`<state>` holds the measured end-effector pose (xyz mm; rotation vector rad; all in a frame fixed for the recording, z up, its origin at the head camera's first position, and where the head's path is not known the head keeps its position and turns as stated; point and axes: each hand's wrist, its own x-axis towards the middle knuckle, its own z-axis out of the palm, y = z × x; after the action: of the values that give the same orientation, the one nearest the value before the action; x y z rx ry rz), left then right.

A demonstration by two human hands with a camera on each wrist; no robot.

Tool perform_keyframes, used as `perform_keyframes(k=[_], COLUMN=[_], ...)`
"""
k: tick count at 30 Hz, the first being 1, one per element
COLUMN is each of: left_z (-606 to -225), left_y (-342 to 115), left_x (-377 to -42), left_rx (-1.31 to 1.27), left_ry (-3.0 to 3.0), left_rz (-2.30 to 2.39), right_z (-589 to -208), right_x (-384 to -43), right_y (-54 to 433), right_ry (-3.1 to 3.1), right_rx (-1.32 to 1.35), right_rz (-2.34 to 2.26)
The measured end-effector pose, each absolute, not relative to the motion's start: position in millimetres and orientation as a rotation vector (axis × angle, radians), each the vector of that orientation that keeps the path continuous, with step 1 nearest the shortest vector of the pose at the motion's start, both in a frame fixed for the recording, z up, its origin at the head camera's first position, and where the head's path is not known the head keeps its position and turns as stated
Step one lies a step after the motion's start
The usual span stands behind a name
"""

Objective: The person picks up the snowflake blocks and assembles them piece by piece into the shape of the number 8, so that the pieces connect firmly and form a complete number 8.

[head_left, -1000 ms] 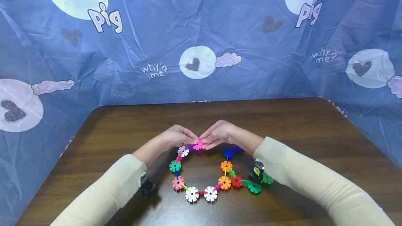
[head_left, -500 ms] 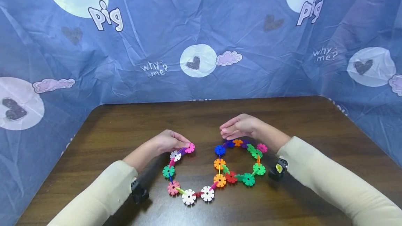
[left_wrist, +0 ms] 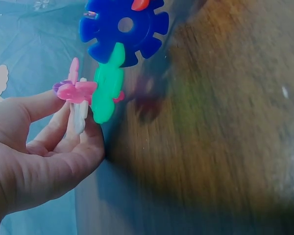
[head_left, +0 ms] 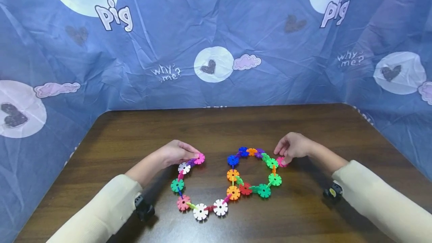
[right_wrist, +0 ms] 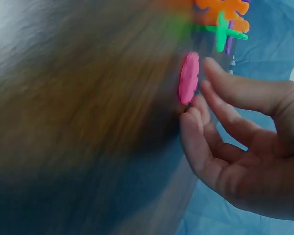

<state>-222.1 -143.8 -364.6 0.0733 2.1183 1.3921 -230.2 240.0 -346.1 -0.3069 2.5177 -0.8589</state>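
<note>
In the head view, my left hand (head_left: 175, 154) pinches a chain of interlocking snowflake discs (head_left: 200, 212) close to its pink end disc (head_left: 200, 158). White, green, pink and blue discs of that chain show in the left wrist view, beside my left hand (left_wrist: 54, 142). The chain curves along the table to join a loop of discs (head_left: 275, 179) on the right. My right hand (head_left: 294, 147) is at a loose pink disc (head_left: 281, 161) just right of the loop. In the right wrist view, its thumb and fingers are spread around this pink disc (right_wrist: 189, 78), without a visible firm pinch.
The discs lie on a brown wooden table (head_left: 162, 123). A blue printed cloth (head_left: 152, 40) hangs behind and at both sides. A small black camera (head_left: 143, 207) sits on the left wrist, another black camera (head_left: 333, 191) on the right.
My right hand has left the chain's pink end and moved right to the loose pink disc. My left hand has shifted left, keeping its pinch, and the joined discs have slid left.
</note>
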Motion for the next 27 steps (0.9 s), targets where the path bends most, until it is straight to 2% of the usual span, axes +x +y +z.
perform_keyframes(k=[4,9,17,27], left_z=[-364,-362,-362,-362], left_y=[-147,-149,-149,-149], left_x=[-223,-223,-222,-222], left_rx=[0.068,0.066,0.071,0.008], left_ry=[2.134,2.129,2.110,2.187], left_rz=[1.388,1.395,1.409,1.435], right_z=[-345,-344,-342,-323], right_x=[-224,-224,-224,-225], right_y=[242,244,247,201], right_ry=[2.639,2.663,2.661,2.831], right_rx=[-0.409,-0.393,-0.300,-0.266], right_rz=[-0.635,-0.588,-0.858,-0.924])
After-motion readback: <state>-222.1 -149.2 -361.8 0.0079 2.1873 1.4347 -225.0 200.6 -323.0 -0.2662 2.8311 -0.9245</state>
